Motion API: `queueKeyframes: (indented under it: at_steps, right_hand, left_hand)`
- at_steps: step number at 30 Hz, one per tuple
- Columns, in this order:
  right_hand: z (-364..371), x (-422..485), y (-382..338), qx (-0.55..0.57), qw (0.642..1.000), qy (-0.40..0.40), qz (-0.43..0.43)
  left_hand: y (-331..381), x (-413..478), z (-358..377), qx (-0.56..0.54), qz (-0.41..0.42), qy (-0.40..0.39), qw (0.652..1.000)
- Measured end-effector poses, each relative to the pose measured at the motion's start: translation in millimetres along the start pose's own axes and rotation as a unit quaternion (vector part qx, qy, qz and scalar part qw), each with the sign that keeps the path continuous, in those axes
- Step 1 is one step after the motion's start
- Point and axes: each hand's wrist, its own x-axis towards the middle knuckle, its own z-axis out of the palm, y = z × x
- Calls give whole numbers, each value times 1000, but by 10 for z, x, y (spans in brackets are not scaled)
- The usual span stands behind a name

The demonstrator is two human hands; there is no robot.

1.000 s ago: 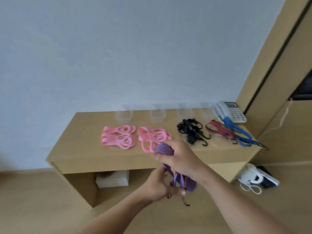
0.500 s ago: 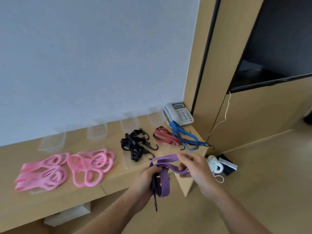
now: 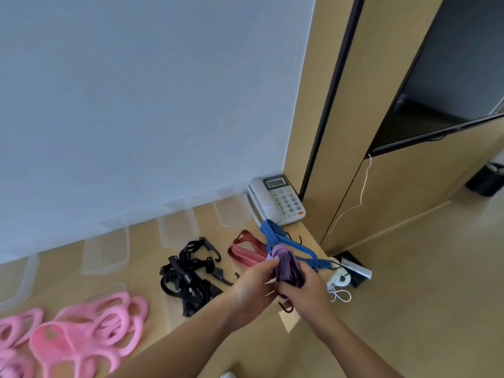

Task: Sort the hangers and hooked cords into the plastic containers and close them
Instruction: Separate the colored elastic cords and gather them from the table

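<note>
Head cam – both hands (image 3: pixel 283 286) grip purple cord (image 3: pixel 288 268) past table edge (image 3: pixel 286 320).

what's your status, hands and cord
Left hand and right hand both shut on purple cord, bundled. Clear containers open, empty. Nothing in the way.

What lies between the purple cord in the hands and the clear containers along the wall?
The red cord and blue cord lie on the table between the held purple cord and the nearest clear container. The containers look open; passing above the cords seems unobstructed.
</note>
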Motion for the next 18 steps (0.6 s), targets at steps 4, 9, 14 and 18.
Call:
queueKeyframes:
  at_steps: [4, 9, 14, 18]
  right_hand:
    - [70, 635, -138, -169, 979, 79, -86]
    - [230, 1330, -60, -466, 871, 42, -153]
    - [440, 1501, 390, -550, 815, -106, -145]
    - [407, 1620, 483, -579, 789, -170, -112]
  left_hand:
    - [155, 358, -363, 320, 140, 172, 921]
    - [0, 612, -850, 601, 285, 209, 717]
    - [-180, 805, -992, 711, 183, 122, 668]
    - [-287, 911, -992, 725, 116, 106, 670]
